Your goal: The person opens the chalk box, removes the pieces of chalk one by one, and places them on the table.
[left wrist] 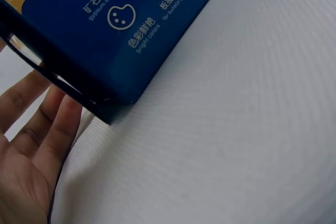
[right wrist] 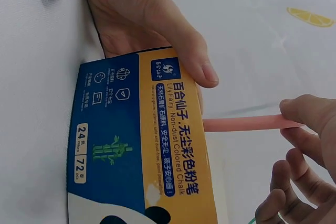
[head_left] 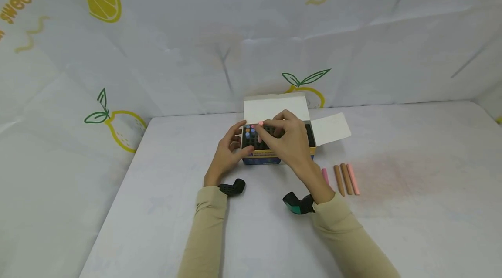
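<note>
A blue and yellow chalk box stands on the table with its white lid flaps raised. My left hand grips its left end, the thumb on the front top edge and the fingers along the side. Between thumb and index finger, my right hand pinches the upper end of a pink chalk stick. That stick is upright, its lower end hidden behind the box's front edge. Several chalk sticks, among them a blue one, fill holes at the left of the black holder inside.
On the table to the right of the box lie two brown chalk sticks, a light pink stick and a darker pink stick partly behind the right wrist. A reddish smudge marks the white tabletop. Behind stands a lemon-printed cloth.
</note>
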Demonstrator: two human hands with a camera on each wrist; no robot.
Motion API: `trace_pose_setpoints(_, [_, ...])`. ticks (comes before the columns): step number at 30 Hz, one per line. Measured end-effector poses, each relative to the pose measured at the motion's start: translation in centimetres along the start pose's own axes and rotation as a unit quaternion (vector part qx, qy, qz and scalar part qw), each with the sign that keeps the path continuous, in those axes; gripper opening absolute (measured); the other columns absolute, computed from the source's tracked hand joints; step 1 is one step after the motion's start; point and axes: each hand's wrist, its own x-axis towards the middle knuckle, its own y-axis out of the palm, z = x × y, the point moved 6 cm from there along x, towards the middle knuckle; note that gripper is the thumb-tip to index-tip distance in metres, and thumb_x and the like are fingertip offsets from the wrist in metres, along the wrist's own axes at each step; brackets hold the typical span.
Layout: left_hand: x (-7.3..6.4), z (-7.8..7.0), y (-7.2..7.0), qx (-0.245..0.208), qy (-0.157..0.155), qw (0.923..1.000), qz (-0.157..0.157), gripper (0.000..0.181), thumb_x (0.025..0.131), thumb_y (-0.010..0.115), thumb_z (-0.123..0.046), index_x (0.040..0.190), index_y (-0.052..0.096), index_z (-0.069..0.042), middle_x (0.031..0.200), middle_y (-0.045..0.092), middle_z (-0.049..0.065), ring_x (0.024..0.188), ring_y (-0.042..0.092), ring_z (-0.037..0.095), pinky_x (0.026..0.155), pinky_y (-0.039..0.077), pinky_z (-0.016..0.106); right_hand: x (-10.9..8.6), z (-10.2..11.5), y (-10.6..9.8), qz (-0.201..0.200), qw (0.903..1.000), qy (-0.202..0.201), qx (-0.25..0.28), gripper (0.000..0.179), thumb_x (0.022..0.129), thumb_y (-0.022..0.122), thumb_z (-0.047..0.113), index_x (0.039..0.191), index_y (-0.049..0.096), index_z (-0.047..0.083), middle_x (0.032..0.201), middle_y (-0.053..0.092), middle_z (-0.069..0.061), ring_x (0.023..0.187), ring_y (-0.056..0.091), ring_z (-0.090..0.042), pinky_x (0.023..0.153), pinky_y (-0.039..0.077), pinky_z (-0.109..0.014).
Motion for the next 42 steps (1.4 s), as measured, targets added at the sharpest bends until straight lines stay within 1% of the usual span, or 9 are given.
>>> trace_pose_setpoints(9, [0.0,-0.2,0.0,0.003,-0.001,1.0000,-0.001,0.082,0.086,0.077,-0.053,0.156,0.042,-0.027,0.137,0.055,0.018,0.106,0.055,0.024,0.096,0.052,0.042,-0.9,0.3,-1.1,-0.010,0.9999,-0.012,0.001,0.022,0.085,0.084,0.019,0.098,0.083,0.003,0.084,0.063,-0.012,0.065,0.056,-0.021,0.059,0.040,-0.024])
trace_pose_setpoints(13, [-0.1,-0.2,-0.1,0.002,-0.005,1.0000,-0.002,0.081,0.087,0.077,-0.050,0.156,0.042,-0.028,0.136,0.054,0.019,0.106,0.055,0.026,0.097,0.051,0.045,-1.3,0.4,-1.3,-0.010,0.9998,-0.014,-0.003,0.021,0.084,0.085,0.019,0.097,0.083,0.003,0.082,0.063,-0.011,0.065,0.056,-0.019,0.059,0.039,-0.024])
trace_pose_setpoints(17, [-0.1,-0.1,-0.1,0.005,-0.009,0.9999,-0.003,0.079,0.087,0.078,-0.047,0.156,0.042,-0.029,0.137,0.053,0.019,0.108,0.054,0.028,0.098,0.050,0.048,-1.6,0.7,-1.6,-0.012,0.9998,-0.017,0.004,0.020,0.083,0.084,0.017,0.094,0.083,0.000,0.080,0.062,-0.010,0.066,0.057,-0.019,0.059,0.040,-0.024])
trace_pose_setpoints(22, [-0.2,-0.2,0.0,0.006,-0.012,0.9999,-0.003,0.078,0.088,0.078,-0.043,0.156,0.042,-0.030,0.137,0.052,0.019,0.109,0.055,0.029,0.098,0.050,0.048,-2.1,1.0,-1.8,-0.010,0.9995,-0.029,0.004,0.019,0.083,0.084,0.015,0.092,0.082,-0.001,0.079,0.060,-0.009,0.067,0.057,-0.021,0.060,0.041,-0.025])
trace_pose_setpoints(28, [-0.1,0.0,0.0,0.004,-0.012,0.9999,-0.002,0.078,0.088,0.078,-0.045,0.156,0.042,-0.031,0.137,0.053,0.019,0.107,0.056,0.030,0.098,0.051,0.049,-2.6,1.3,-2.0,-0.003,0.9993,-0.038,0.002,0.016,0.082,0.085,0.013,0.090,0.083,-0.001,0.079,0.059,-0.007,0.069,0.054,-0.017,0.061,0.040,-0.025])
trace_pose_setpoints(32, [-0.1,0.0,0.0,0.005,-0.009,0.9999,-0.004,0.081,0.086,0.077,-0.055,0.156,0.042,-0.030,0.135,0.054,0.020,0.107,0.056,0.029,0.097,0.051,0.049,-2.9,1.5,-2.3,-0.001,0.9990,-0.044,0.003,0.017,0.082,0.085,0.012,0.090,0.082,-0.002,0.078,0.058,-0.007,0.068,0.049,-0.019,0.060,0.036,-0.025])
trace_pose_setpoints(35, [-0.1,0.0,0.0,0.005,-0.008,0.9999,-0.005,0.081,0.086,0.077,-0.055,0.155,0.042,-0.031,0.134,0.054,0.020,0.105,0.056,0.029,0.097,0.052,0.049,-3.1,1.5,-2.4,0.004,0.9989,-0.046,0.003,0.016,0.082,0.084,0.012,0.090,0.082,-0.002,0.079,0.058,-0.008,0.067,0.049,-0.019,0.059,0.036,-0.025])
trace_pose_setpoints(37, [-0.1,-0.1,0.1,0.003,-0.008,1.0000,-0.004,0.079,0.087,0.077,-0.050,0.155,0.042,-0.031,0.134,0.055,0.020,0.105,0.056,0.029,0.096,0.051,0.050,-3.3,1.5,-2.5,0.008,0.9989,-0.045,0.004,0.014,0.082,0.084,0.011,0.089,0.082,-0.001,0.079,0.059,-0.009,0.065,0.050,-0.019,0.057,0.037,-0.024])
trace_pose_setpoints(42, [-0.1,0.0,0.1,0.001,-0.016,0.9999,-0.002,0.075,0.090,0.077,-0.029,0.156,0.042,-0.030,0.135,0.054,0.021,0.106,0.055,0.031,0.097,0.051,0.050,-3.5,1.4,-2.8,0.010,0.9988,-0.048,0.006,0.011,0.082,0.083,0.009,0.087,0.082,-0.001,0.078,0.059,-0.008,0.065,0.056,-0.020,0.056,0.044,-0.025])
